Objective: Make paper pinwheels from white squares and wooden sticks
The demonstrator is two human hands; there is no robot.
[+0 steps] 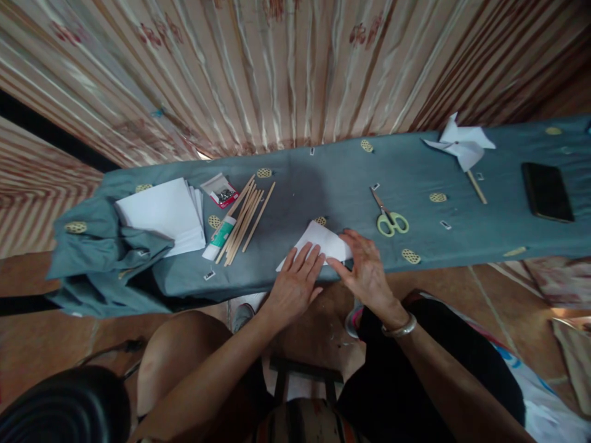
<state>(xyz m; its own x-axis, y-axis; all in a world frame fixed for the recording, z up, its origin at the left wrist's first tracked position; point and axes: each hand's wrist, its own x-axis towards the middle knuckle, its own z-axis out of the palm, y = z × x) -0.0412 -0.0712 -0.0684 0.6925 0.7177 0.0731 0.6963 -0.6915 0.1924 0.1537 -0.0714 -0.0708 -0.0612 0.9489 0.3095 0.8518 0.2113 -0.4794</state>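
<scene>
A folded sheet of white paper (318, 237) lies near the front edge of the cloth-covered table. My left hand (295, 280) rests flat on it, fingers stretched out over its lower left part. At the paper's right corner is my right hand (367, 271), with the thumb below the corner and the curved fingers along its right side, gripping it. A pair of scissors (388, 218) with light green handles lies to the right of the paper. Left of my hands are several wooden sticks (244, 221) and a glue stick (220, 238) with a green and white label.
A stack of white paper (161, 212) lies at the left, beside an opened packet of small metal pins (222, 192). Toward the right are a white paper pinwheel (462, 146) on a stick and a black phone (548, 192). A striped curtain (295, 74) hangs behind the table.
</scene>
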